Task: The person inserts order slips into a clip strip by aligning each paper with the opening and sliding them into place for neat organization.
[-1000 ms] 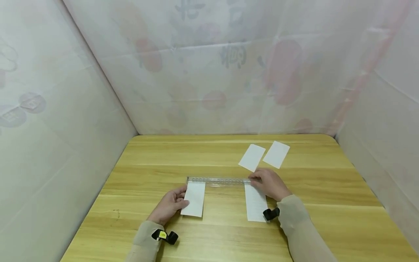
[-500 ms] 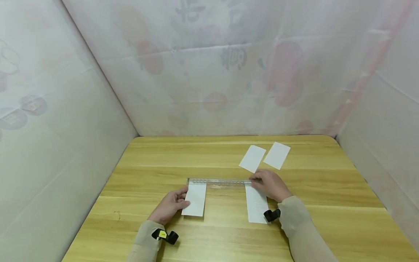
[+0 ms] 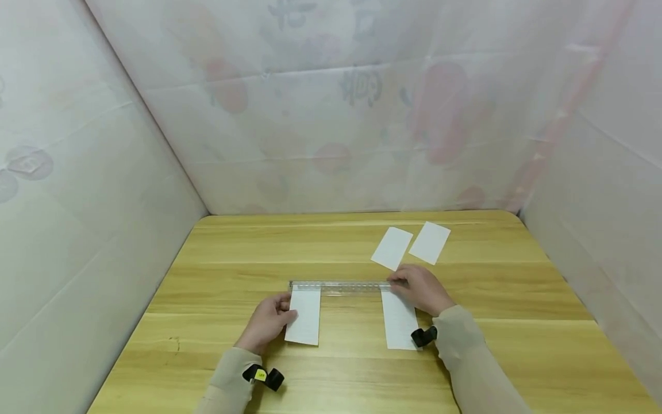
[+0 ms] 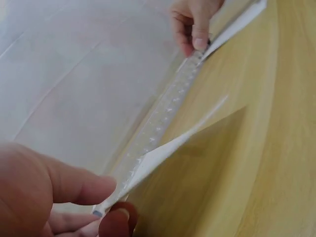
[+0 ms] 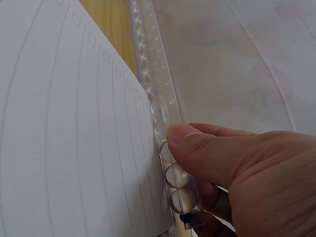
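Left to right across the wooden table [image 3: 217, 270]. Left hand [image 3: 266, 324] pinching the left edge of the left paper slip [image 3: 304, 315] between thumb and fingers, as plain in the left wrist view; slip lying flat, its top end touching the clear plastic ruler [image 3: 338, 286], whether tucked under or butted against it not clear. Ruler lying crosswise near mid-table, spanning both slips. Right paper slip [image 3: 399, 319], faintly lined, likewise meeting the ruler at its top end. Right hand [image 3: 421, 288] gripping the ruler's right end, thumb curled over the upper face and fingers beneath, per the right wrist view. Two further white slips [image 3: 410, 245] lying loose beyond the ruler, apart from both hands.

For a clean result, presumably: keep the ruler pressed flat and motionless, square each slip's top edge against the ruler's long edge, move the left slip in small slides rather than lifts. Risk: thin paper buckling at the pinched edge.
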The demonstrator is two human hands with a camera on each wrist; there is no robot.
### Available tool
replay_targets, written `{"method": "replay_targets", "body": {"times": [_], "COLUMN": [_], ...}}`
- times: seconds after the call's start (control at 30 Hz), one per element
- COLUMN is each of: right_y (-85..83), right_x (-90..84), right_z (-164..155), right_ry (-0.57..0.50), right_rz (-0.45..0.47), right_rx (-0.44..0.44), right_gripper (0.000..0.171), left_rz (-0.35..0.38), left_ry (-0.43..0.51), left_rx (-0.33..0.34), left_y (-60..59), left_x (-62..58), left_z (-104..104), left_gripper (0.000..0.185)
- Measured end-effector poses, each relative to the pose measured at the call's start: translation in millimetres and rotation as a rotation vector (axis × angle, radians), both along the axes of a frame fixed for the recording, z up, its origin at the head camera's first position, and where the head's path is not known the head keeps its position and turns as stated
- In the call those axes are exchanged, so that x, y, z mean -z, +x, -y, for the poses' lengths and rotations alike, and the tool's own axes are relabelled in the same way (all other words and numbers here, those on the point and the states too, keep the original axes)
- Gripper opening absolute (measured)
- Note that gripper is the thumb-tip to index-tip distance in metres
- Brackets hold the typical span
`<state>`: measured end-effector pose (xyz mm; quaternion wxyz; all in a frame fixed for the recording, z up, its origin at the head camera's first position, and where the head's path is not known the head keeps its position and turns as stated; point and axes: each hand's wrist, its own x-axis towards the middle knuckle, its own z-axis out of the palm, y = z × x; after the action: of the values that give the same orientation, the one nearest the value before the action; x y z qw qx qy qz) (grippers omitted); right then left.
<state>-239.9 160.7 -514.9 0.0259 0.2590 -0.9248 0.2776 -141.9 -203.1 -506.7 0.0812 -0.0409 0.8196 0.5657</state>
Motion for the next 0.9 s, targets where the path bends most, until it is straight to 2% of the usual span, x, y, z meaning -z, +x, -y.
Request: {"method": "replay_targets", "body": {"times": [0.17, 0.33, 0.5, 0.9], "right_y": [0.5, -1.1, -2.4, -0.3], "right_x": [-0.3, -2.9, -3.3, 0.5], "right_z": [-0.2, 1.3, 2.2, 0.7], "right_ry": [0.004, -0.001, 0.001, 0.016], "right_rz": [-0.003, 0.003, -0.004, -0.02], "right_rx": [0.001, -0.004, -0.01, -0.007], "right_gripper": [0.015, 0.015, 0.014, 0.014], "left_rz": [-0.012, -0.011, -0.027, 0.006], "left_ry": [-0.084, -0.122, -0.125, -0.105], "left_rx": [-0.067, -0.067, -0.062, -0.072], "left_y": [3.7, 9.0, 9.4, 5.4], "left_x": [-4.6, -6.5, -3.5, 1.9], "left_z": [-4.9, -7.8, -10.8, -12.3], "left_gripper": [0.05, 0.051, 0.047, 0.046]}}
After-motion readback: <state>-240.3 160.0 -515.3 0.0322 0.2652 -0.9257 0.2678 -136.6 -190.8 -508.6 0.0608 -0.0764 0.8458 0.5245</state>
